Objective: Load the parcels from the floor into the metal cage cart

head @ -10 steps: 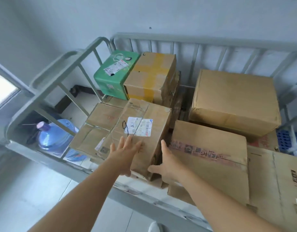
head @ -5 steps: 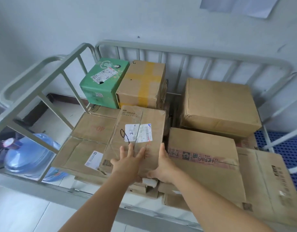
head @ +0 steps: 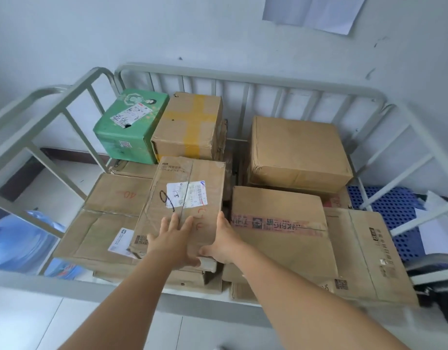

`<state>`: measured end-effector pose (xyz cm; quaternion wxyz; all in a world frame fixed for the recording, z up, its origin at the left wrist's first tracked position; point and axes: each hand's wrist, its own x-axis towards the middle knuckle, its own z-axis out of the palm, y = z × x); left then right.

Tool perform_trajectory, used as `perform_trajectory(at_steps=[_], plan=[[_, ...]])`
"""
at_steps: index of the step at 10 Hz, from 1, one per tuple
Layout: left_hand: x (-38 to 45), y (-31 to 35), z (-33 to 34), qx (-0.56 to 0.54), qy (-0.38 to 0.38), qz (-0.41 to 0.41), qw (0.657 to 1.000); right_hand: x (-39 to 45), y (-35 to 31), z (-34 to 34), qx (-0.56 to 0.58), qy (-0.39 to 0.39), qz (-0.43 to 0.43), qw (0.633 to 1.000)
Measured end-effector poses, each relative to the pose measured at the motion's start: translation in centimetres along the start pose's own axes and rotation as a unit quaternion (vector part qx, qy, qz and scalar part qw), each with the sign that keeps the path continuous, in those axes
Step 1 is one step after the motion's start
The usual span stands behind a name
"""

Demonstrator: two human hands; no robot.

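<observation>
Reaching in from the bottom of the frame, two bare arms meet at a cardboard parcel in the middle of the picture. It lies tilted on top of other flattened brown boxes inside the metal cage cart, whose pale grey rails run along the upper and left parts of the frame. The left hand lies flat on the parcel's top face, fingers straight and slightly spread, just below a white shipping label. The right hand presses against the parcel's right side, fingers straight along the edge and thumb at the near corner. Behind the parcel, toward the upper left, a green box sits beside a brown box crossed with yellow tape. A large plain box sits at upper right, and a box with a red printed tape strip lies just right of the hands. A blue water jug shows through the rails at the left edge.
</observation>
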<state>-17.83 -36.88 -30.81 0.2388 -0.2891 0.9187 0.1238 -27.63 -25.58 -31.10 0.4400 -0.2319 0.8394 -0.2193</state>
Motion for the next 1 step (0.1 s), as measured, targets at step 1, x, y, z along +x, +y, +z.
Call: perform_trajectory(at_steps=[1], plan=[[-1.30,0.47,-0.48,-0.019,0.031,0.001,0.999,-1.43,-0.21,-0.68,-0.008,0.049,-0.023,0.999]])
